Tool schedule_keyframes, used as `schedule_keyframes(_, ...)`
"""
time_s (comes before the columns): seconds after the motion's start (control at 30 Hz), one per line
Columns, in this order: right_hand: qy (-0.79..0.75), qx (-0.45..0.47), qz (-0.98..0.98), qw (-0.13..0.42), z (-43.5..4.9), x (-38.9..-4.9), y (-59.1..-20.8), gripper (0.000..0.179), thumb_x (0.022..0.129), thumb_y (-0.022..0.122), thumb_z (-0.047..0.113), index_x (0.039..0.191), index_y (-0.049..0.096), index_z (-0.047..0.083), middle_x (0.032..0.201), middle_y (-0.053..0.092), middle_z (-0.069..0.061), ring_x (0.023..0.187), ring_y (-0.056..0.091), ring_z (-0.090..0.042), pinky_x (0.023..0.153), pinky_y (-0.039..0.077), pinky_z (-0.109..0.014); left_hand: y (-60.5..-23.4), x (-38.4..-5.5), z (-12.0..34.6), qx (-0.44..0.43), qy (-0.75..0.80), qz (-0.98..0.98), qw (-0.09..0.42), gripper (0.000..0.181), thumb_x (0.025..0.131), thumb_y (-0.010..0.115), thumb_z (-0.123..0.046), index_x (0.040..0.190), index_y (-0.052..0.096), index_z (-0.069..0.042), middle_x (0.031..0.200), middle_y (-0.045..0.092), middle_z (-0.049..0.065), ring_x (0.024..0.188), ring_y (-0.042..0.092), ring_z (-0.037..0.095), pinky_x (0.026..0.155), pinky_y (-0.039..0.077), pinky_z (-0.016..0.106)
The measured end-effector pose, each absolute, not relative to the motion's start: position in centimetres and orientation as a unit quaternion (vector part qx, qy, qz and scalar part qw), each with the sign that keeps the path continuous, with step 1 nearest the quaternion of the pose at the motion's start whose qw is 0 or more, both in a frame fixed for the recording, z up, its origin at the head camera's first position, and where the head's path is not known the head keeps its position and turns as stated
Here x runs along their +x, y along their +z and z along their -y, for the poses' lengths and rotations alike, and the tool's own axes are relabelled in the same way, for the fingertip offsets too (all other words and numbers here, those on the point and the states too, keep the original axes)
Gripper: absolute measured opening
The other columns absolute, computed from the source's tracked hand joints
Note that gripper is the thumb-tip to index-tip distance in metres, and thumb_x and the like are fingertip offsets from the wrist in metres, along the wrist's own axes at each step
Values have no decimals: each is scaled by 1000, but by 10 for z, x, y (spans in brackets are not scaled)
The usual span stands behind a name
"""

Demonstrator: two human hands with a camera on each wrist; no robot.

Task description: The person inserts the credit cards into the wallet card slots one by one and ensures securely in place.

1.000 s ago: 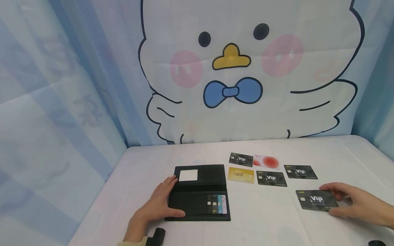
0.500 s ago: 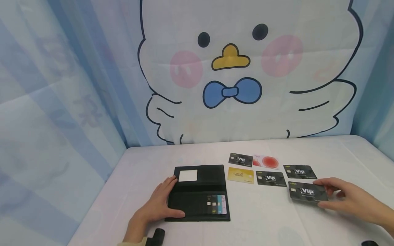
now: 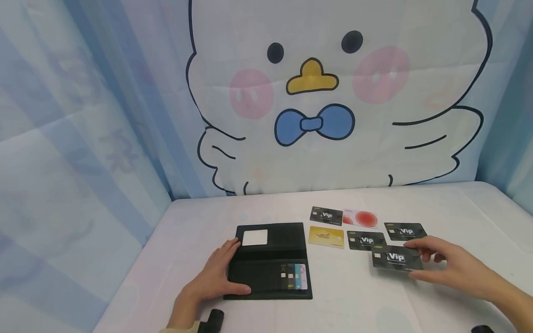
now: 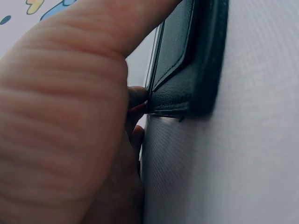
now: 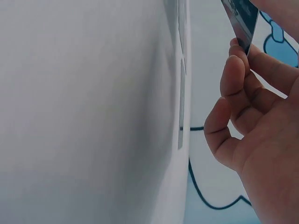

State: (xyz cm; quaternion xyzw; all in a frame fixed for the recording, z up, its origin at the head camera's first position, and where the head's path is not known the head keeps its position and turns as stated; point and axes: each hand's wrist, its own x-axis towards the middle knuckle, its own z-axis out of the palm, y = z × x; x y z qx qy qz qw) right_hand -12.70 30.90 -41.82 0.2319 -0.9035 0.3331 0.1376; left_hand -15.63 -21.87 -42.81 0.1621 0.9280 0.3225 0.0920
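Observation:
A black wallet (image 3: 266, 277) lies unfolded on the table, with several cards tucked in its lower right slots and a white patch on its upper flap. My left hand (image 3: 212, 273) rests on the wallet's left edge, thumb on the lower flap and fingertips at the fold's side. My right hand (image 3: 454, 268) pinches a black Vip card (image 3: 396, 258) by its right end, thumb below and fingers above. In the right wrist view the card (image 5: 243, 21) is raised off the table. It overlaps the front edge of another Vip card (image 3: 366, 238) in the head view.
Around the held card lie a gold card (image 3: 326, 237), a white card with red circles (image 3: 360, 218), a Vip card (image 3: 326, 215) at the back and one more Vip card (image 3: 405, 231) to the right. A printed cloth (image 3: 312, 166) hangs behind the table (image 3: 341, 305).
My right hand has carried the black Vip card leftward and slightly toward the back, away from the right side of the table. My left hand and the wallet have stayed put.

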Motion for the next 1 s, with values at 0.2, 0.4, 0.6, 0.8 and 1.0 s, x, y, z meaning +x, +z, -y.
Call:
schedule_keyframes(0.2,321,263,897,154,-294,-131,-415,57,65,95,10,115,68,13,86,53,13,81,48,-5,64,39,-20,-428,-156,218,166,326,-927,86,116,70,88,-52,156,31,1,163,24,18,151,15,38,121,7,58)
schedule_keyframes(0.4,308,255,907,132,-279,-133,-408,57,67,95,20,117,67,15,90,53,15,82,48,-5,64,42,-22,-428,-155,217,168,326,-926,86,116,70,88,-52,157,30,0,164,24,18,151,15,38,121,8,57)
schedule_keyframes(0.6,304,243,916,95,-259,-135,-402,56,71,94,30,118,67,16,91,53,15,83,48,-5,67,44,-24,-428,-155,217,172,327,-925,86,116,70,87,-51,157,29,0,164,23,18,151,15,38,121,8,57)
schedule_keyframes(0.8,312,242,916,71,-241,-136,-400,57,73,92,36,119,66,16,90,52,13,83,49,-5,69,46,-25,-428,-156,218,170,321,-928,87,116,70,88,-51,157,30,0,164,23,18,151,15,37,121,8,57)
schedule_keyframes(1.0,317,251,914,41,-223,-137,-398,54,76,89,42,119,65,18,88,51,11,85,49,-6,72,48,-27,-427,-155,219,169,321,-928,86,116,70,88,-51,157,29,0,164,23,18,151,15,38,121,8,57)
